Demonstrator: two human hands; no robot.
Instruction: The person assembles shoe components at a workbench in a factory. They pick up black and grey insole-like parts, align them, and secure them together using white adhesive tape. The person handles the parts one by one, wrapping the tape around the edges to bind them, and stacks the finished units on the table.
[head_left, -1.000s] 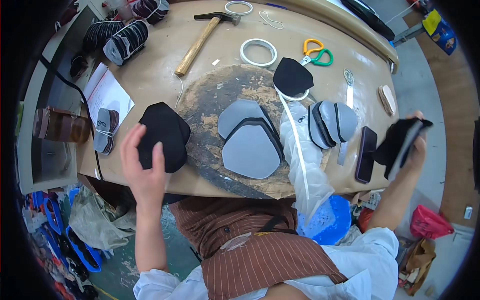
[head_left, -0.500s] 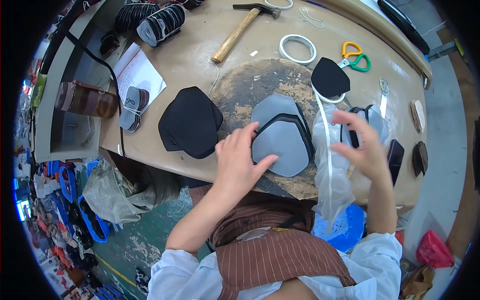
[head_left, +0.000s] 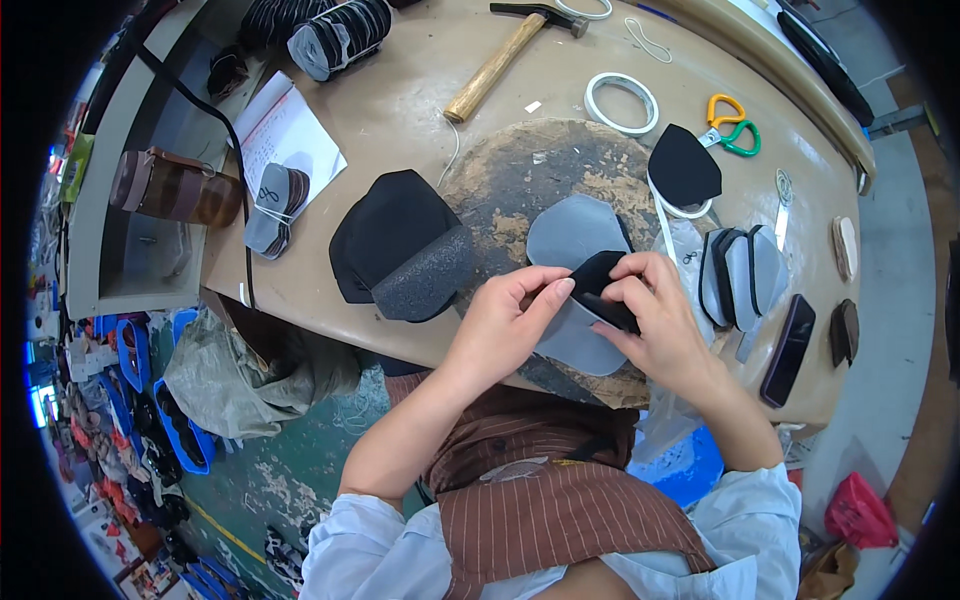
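A black fabric piece [head_left: 598,272] is pinched between my two hands, folded or bent, with its far edge raised. My left hand [head_left: 512,318] grips its left edge between thumb and fingertips. Around its right side curl the fingers of my right hand [head_left: 660,318]. Beneath them lie rounded grey pieces [head_left: 575,228] on a worn round board [head_left: 490,180]. Left of my hands is a stack of black pieces [head_left: 385,235], topped at its front by a speckled dark grey piece [head_left: 425,275]. Several grey pieces with black edges [head_left: 740,275] stand bunched to the right.
A hammer [head_left: 500,65], a white tape roll [head_left: 645,100] and orange-and-green scissors [head_left: 735,137] lie at the back. Another black piece [head_left: 685,165] rests on a second roll. A phone [head_left: 788,350] is at right; a brown bottle [head_left: 175,187] and paper [head_left: 285,130] are at left.
My right hand has come in from the right to meet my left. A black piece is now held between them. A speckled piece now shows on the black stack. The view has shifted slightly.
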